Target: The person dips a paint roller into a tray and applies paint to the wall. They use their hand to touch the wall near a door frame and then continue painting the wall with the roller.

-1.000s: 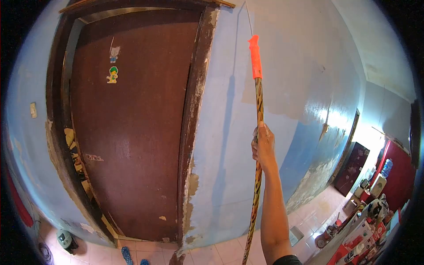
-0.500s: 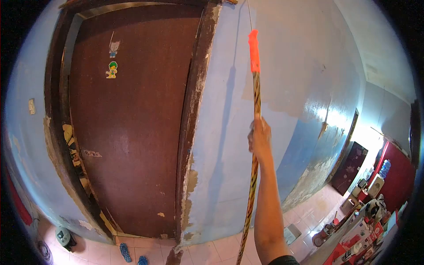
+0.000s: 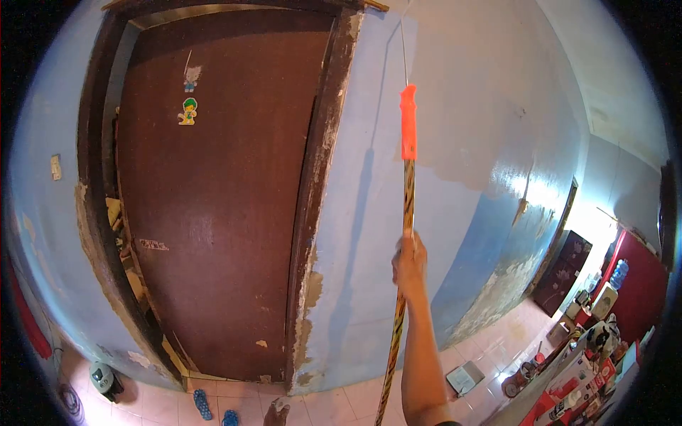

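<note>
My right hand (image 3: 410, 266) is wrapped round the black-and-yellow striped pole (image 3: 408, 202) of a paint roller. At its top sits an orange plastic handle (image 3: 408, 124). From that handle a thin metal rod (image 3: 405, 53) runs up past the top of the view, so the roller head is hidden. Behind the pole stands a wall (image 3: 391, 234), pale blue low down with a greyish painted area (image 3: 483, 85) higher up. The pole's lower end leaves the bottom of the view. My left hand does not show.
A brown wooden door (image 3: 220, 192) with stickers fills the left, in a worn frame (image 3: 316, 184). On the tiled floor lie blue slippers (image 3: 202, 405) and a paint tray (image 3: 465, 378). Cluttered household goods (image 3: 575, 390) crowd the lower right, and a dark refrigerator (image 3: 563, 273) stands beyond.
My right hand and the paint roller have come down the wall, the orange handle now lower in view. The view has shifted slightly, and more of the paint tray shows.
</note>
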A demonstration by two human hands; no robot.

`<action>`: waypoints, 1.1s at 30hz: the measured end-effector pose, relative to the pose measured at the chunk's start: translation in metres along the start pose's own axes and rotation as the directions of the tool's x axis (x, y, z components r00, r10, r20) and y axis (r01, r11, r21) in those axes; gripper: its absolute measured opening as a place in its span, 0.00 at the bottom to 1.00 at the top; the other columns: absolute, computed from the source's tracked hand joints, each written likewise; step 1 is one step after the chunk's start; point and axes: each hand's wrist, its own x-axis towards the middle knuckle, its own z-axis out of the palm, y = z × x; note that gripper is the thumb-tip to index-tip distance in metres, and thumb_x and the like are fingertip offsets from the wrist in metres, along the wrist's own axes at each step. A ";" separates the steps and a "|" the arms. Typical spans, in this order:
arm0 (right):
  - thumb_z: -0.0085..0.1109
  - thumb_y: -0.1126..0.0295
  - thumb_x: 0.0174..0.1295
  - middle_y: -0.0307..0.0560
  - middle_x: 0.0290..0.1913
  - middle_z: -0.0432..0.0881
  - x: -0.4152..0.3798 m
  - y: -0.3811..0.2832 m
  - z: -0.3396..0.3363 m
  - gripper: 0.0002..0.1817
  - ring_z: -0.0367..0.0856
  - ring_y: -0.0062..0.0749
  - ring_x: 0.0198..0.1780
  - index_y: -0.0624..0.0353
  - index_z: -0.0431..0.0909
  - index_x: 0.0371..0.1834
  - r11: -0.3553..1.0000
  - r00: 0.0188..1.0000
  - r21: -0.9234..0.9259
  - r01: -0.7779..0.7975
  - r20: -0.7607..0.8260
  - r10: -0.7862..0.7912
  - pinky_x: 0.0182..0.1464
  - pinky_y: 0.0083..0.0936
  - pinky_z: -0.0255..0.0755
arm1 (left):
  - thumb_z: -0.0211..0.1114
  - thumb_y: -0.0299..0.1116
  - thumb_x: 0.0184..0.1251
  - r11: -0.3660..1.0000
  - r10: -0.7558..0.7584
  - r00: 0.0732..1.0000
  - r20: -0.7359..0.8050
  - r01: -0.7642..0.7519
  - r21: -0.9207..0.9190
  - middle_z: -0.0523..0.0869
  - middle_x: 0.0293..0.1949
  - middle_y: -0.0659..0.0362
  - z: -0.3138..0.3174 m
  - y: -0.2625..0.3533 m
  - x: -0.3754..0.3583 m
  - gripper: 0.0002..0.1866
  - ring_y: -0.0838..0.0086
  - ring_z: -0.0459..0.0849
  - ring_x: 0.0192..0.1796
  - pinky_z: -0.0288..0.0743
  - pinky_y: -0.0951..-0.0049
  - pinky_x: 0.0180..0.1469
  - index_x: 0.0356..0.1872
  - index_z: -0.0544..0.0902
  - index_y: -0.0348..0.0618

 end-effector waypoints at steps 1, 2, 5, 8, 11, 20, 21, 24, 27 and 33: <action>0.37 0.43 0.73 0.35 0.17 0.62 0.013 -0.010 0.000 0.27 0.61 0.19 0.14 0.55 0.65 0.28 0.999 0.999 0.025 0.027 0.017 -0.027 0.14 0.21 0.57 | 0.55 0.36 0.75 1.000 0.004 1.000 0.004 -0.004 0.003 0.78 0.59 0.53 0.001 -0.010 0.006 0.26 0.78 0.76 0.39 0.74 0.76 0.33 0.71 0.64 0.46; 0.37 0.43 0.73 0.35 0.16 0.61 0.028 -0.021 0.000 0.27 0.60 0.19 0.14 0.55 0.64 0.28 0.997 0.998 0.049 0.055 0.035 -0.056 0.14 0.21 0.57 | 0.55 0.35 0.74 0.977 0.208 0.977 -0.055 -0.210 -0.047 0.79 0.58 0.54 0.007 -0.032 0.018 0.25 0.79 0.76 0.38 0.73 0.77 0.32 0.70 0.64 0.46; 0.40 0.39 0.71 0.30 0.12 0.55 0.061 -0.050 0.004 0.27 0.53 0.16 0.10 0.50 0.61 0.25 0.992 0.997 0.110 0.061 0.037 -0.065 0.11 0.18 0.50 | 0.54 0.33 0.75 0.939 0.293 0.954 -0.065 -0.300 -0.167 0.79 0.56 0.56 0.017 -0.064 0.034 0.25 0.76 0.77 0.44 0.74 0.77 0.39 0.70 0.64 0.45; 0.41 0.39 0.71 0.30 0.12 0.55 0.064 -0.054 0.003 0.26 0.54 0.16 0.10 0.49 0.61 0.25 0.991 0.997 0.127 0.052 0.043 -0.058 0.10 0.19 0.50 | 0.55 0.32 0.75 0.899 0.328 0.942 -0.064 -0.332 -0.284 0.79 0.55 0.56 0.026 -0.059 0.033 0.25 0.71 0.78 0.53 0.74 0.73 0.52 0.70 0.63 0.43; 0.41 0.39 0.70 0.29 0.12 0.56 0.036 -0.017 0.002 0.26 0.53 0.15 0.10 0.49 0.62 0.26 0.991 0.999 0.124 0.043 0.021 -0.046 0.10 0.17 0.50 | 0.56 0.30 0.74 0.915 0.342 0.933 -0.111 -0.358 -0.187 0.79 0.54 0.55 0.031 -0.066 0.024 0.25 0.70 0.77 0.56 0.73 0.73 0.56 0.69 0.63 0.42; 0.42 0.40 0.71 0.29 0.13 0.57 -0.031 0.019 -0.031 0.26 0.55 0.14 0.11 0.49 0.62 0.26 0.974 0.996 0.213 -0.077 0.062 0.065 0.11 0.16 0.50 | 0.59 0.34 0.73 0.951 0.271 0.950 -0.155 -0.289 -0.109 0.80 0.52 0.52 0.019 -0.084 0.010 0.24 0.70 0.78 0.53 0.73 0.73 0.54 0.66 0.66 0.39; 0.42 0.40 0.71 0.29 0.13 0.57 -0.023 0.016 -0.035 0.26 0.55 0.14 0.11 0.49 0.62 0.26 0.975 0.996 0.209 -0.080 0.054 0.070 0.11 0.16 0.50 | 0.60 0.34 0.72 0.950 0.283 0.946 -0.156 -0.299 -0.091 0.81 0.52 0.50 0.015 -0.078 0.007 0.24 0.67 0.78 0.53 0.74 0.71 0.54 0.65 0.67 0.38; 0.44 0.38 0.69 0.30 0.12 0.57 0.012 0.006 -0.044 0.26 0.53 0.14 0.09 0.49 0.63 0.26 0.979 1.000 0.205 -0.018 0.014 0.016 0.09 0.15 0.48 | 0.60 0.34 0.72 0.961 0.275 0.954 -0.124 -0.277 -0.004 0.80 0.52 0.44 0.006 -0.040 0.001 0.24 0.59 0.79 0.55 0.73 0.67 0.55 0.64 0.68 0.35; 0.45 0.37 0.68 0.30 0.12 0.57 0.045 -0.012 -0.052 0.27 0.53 0.15 0.09 0.48 0.62 0.25 0.988 0.999 0.151 0.022 0.036 -0.028 0.10 0.16 0.49 | 0.60 0.34 0.72 0.950 0.308 0.943 -0.127 -0.312 -0.008 0.79 0.52 0.41 0.006 -0.027 -0.001 0.23 0.52 0.78 0.56 0.73 0.65 0.57 0.63 0.69 0.33; 0.45 0.35 0.67 0.31 0.12 0.58 0.130 -0.076 -0.065 0.27 0.54 0.16 0.09 0.48 0.62 0.27 0.978 0.986 0.193 0.081 0.126 -0.106 0.10 0.17 0.50 | 0.59 0.38 0.72 0.944 0.326 0.930 -0.168 -0.311 0.108 0.79 0.54 0.40 0.021 -0.029 0.003 0.27 0.53 0.77 0.58 0.72 0.63 0.58 0.66 0.66 0.34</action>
